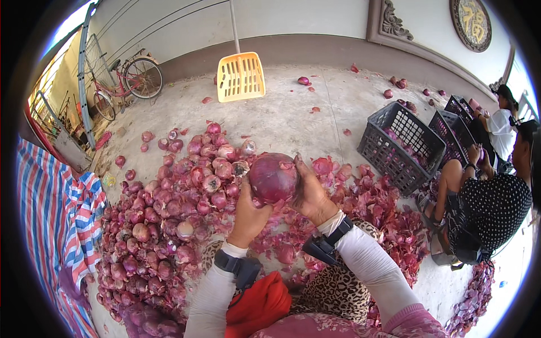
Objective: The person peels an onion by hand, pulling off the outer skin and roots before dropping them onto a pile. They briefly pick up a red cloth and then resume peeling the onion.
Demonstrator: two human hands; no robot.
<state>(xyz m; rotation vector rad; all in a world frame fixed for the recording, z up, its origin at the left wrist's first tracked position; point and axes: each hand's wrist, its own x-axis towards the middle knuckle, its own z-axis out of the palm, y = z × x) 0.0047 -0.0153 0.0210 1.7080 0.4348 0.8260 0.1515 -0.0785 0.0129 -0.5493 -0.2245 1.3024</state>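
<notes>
While pinching red onion (271,179) between left grip (249,218) and right grip (313,197), left of nearest black crate (376,138), note pale patch (287,166) toward right grip. Near-round; cannot tell long axis.

The concrete floor (282,124) carries onions (141,232) — and loose skins (389,225).

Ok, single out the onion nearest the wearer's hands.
The large purple onion, held between the left hand and right hand; onions in the pile lie heaped, in neither hand.
</notes>
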